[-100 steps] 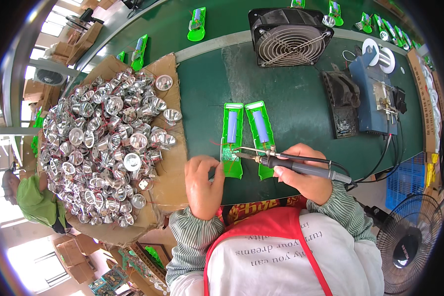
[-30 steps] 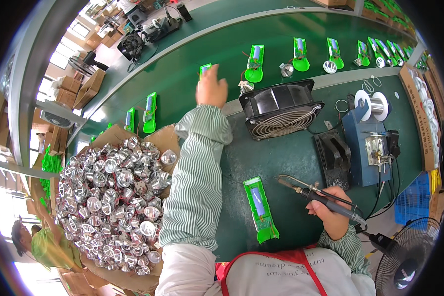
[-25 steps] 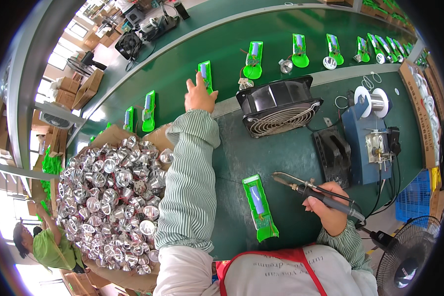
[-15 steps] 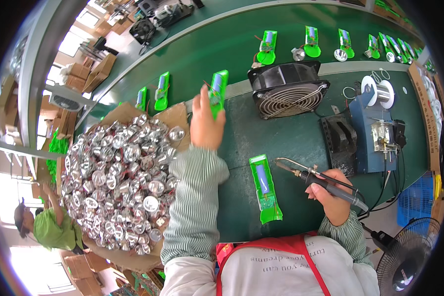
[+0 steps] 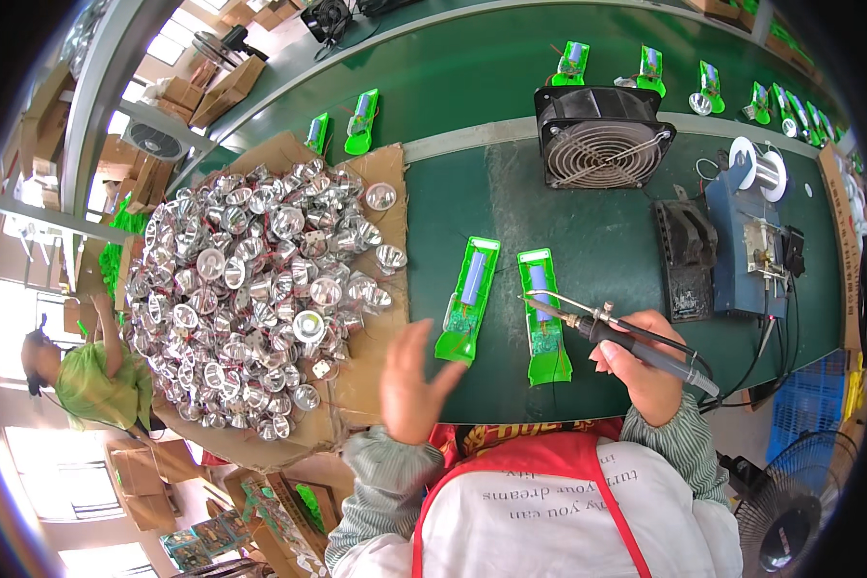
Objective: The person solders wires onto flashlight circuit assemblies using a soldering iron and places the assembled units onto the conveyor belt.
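Note:
My right hand (image 5: 648, 364) is closed around a soldering iron (image 5: 636, 352), its metal tip hovering over or touching a green plastic housing (image 5: 546, 332); the exact contact cannot be made out. Inside that housing lie a blue cylindrical battery and a green circuit board. Just left of it, slightly slanted, rests a second green housing (image 5: 468, 306) with the same kind of contents. My left hand (image 5: 414, 383), a little blurred, is open with nothing in it. It is close to the lower end of the second housing, between that and a cardboard sheet (image 5: 366, 380).
Shiny reflector cups (image 5: 250, 299) are heaped on the cardboard at left. A square black fan (image 5: 607, 144) stands at the back. At right are a black iron stand (image 5: 686, 260) and a blue box (image 5: 742, 250) carrying a solder wire spool (image 5: 759, 171). More green housings (image 5: 361, 123) line the far belt.
My left hand has brought a green housing from the belt side, set it beside the other one, let go and drawn back nearer. The view has shifted; the iron stays in my right hand.

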Tool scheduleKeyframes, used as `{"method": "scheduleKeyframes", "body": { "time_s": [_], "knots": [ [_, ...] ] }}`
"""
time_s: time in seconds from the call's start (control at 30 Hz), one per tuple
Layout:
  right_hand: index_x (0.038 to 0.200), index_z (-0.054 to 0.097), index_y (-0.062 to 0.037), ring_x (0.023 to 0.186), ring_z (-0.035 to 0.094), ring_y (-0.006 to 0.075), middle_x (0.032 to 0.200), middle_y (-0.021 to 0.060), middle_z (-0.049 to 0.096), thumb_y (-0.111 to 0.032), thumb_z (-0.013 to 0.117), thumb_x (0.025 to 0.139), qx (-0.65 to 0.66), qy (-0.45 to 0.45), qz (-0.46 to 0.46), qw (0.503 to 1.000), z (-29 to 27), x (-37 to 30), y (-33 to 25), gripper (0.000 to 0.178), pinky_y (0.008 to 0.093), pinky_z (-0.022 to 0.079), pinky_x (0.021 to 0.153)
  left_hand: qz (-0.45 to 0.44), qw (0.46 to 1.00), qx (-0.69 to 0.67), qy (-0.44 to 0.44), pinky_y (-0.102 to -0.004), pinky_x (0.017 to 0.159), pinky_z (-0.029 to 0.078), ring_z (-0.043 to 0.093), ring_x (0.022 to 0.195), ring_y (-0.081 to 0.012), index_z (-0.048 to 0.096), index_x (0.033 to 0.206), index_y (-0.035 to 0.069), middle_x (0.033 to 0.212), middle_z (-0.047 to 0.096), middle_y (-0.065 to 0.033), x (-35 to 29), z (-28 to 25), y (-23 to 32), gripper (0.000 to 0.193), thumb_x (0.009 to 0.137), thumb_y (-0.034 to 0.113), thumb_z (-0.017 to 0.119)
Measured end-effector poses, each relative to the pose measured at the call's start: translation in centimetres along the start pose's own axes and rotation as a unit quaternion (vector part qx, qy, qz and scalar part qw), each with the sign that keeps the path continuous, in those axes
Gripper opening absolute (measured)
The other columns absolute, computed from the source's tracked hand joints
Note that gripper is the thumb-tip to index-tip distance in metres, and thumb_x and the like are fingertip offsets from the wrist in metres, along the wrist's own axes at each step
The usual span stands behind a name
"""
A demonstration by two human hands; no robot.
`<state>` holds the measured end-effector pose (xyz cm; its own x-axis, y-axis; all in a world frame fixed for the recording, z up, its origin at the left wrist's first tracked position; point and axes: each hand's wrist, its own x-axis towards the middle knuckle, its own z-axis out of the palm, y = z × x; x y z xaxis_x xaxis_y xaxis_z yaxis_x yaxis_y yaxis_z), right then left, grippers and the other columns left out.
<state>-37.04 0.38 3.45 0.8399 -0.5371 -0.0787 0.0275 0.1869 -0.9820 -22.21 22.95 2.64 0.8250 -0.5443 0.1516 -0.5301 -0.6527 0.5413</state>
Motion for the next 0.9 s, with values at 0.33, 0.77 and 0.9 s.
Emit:
{"method": "scheduleKeyframes", "body": {
  "time_s": [0.33,0.77,0.9],
  "knots": [
    [0.093,0.050,0.0053,0.068,0.062,0.0149,0.077,0.0134,0.062,0.000,0.060,0.078,-0.014,0.000,0.017,1.000,1.1,-0.9,0.0,0.019,0.0265,0.053,0.062,0.035,0.958,0.222,0.180,-0.0387,0.079,0.039,0.049,0.087,-0.0293,0.062,0.095,0.002,0.092,0.054,-0.0118,3.6,-5.8,-3.5,0.027,0.070,0.011,0.068],
    [0.093,0.051,0.0056,0.069,0.062,0.0146,0.077,0.0132,0.063,-0.002,0.061,0.078,-0.003,-0.014,0.020,1.000,1.2,-0.5,0.5,0.019,0.0266,0.053,0.062,-0.012,0.996,-0.024,0.080,-0.0369,0.080,0.043,0.057,0.088,-0.0285,0.059,0.083,0.002,0.094,0.063,-0.0119,6.8,-3.6,-6.1,0.009,0.076,0.007,0.062],
    [0.092,0.052,0.0053,0.069,0.063,0.0147,0.077,0.0129,0.063,-0.001,0.061,0.078,-0.002,-0.025,0.003,1.000,1.4,-0.2,0.6,0.018,0.0267,0.053,0.062,-0.035,0.974,-0.224,-0.012,-0.0338,0.087,0.043,0.058,0.098,-0.0242,0.051,0.086,0.000,0.105,0.062,-0.0160,7.2,-3.1,-5.8,0.008,0.079,0.000,0.056]
  ]
}}
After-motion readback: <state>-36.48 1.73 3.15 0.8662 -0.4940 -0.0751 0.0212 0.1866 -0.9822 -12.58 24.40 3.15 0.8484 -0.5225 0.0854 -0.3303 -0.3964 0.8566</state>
